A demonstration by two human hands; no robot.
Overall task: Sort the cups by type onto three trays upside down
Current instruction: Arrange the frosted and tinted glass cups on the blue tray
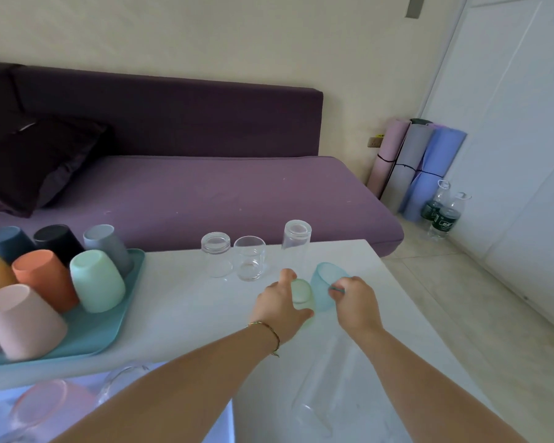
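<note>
Head view: two translucent plastic cups sit on the white table (179,302) at approx 3 o'clock of centre, w/ clear glass cups (250,259) just beyond at 12. They look light, thin-walled and a bit slick, prob. flex if squeezed; best taken round the side wall. Left hand (280,306) wraps the green cup (301,290), fingers half-curled, thumb on top. Right hand (354,302) pinches the tilted blue cup (325,282) at its rim, fingers nearly shut. Teal tray (109,324) w/ upturned opaque cups at 9.
</note>
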